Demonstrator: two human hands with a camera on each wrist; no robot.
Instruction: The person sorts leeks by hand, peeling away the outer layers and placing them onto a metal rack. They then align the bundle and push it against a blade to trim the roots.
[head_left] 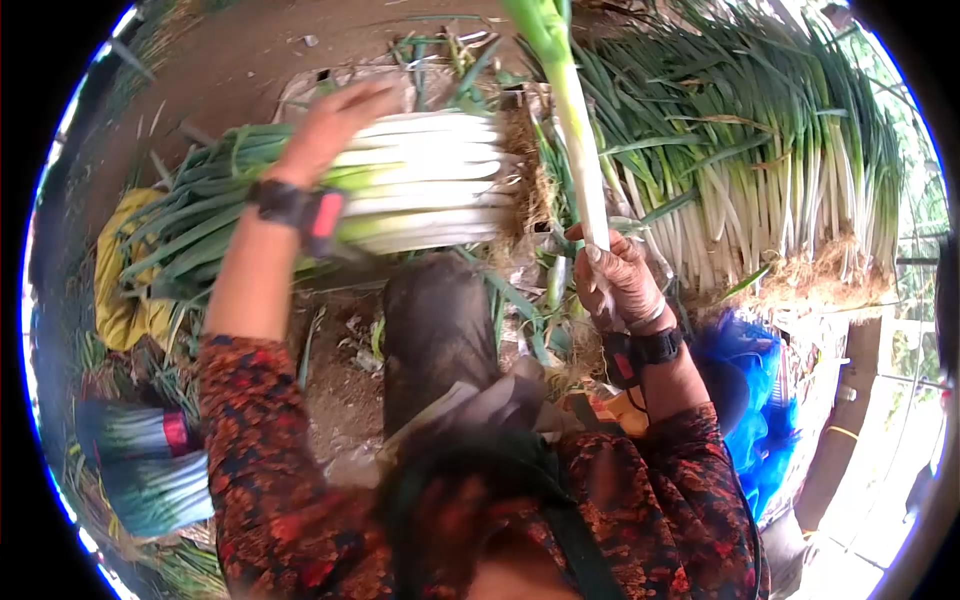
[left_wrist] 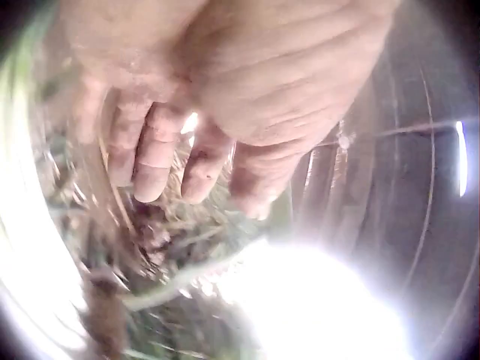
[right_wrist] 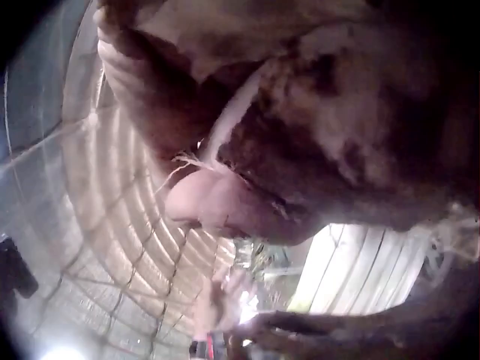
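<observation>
My right hand (head_left: 622, 278) grips a thick green onion (head_left: 578, 120) near the bottom of its white stalk. The stalk stands up from the fist, its green part running out of the head view's top edge. In the right wrist view, a strip of white stalk (right_wrist: 234, 112) shows between curled fingers, with thin root hairs beside it. Over the laid stack of green onions (head_left: 430, 190), my left hand (head_left: 335, 125) is blurred, its fingers extended. The left wrist view shows those fingers (left_wrist: 154, 161) apart and holding nothing. Roots of the stack point right, leaves left.
A large heap of green onions (head_left: 740, 190) leans at the back right. A dark rounded form (head_left: 440, 340) lies just below the stack. Blue plastic (head_left: 760, 400) is beside my right arm, yellow cloth (head_left: 125, 270) at far left. Wrapped bundles (head_left: 150, 490) lie lower left.
</observation>
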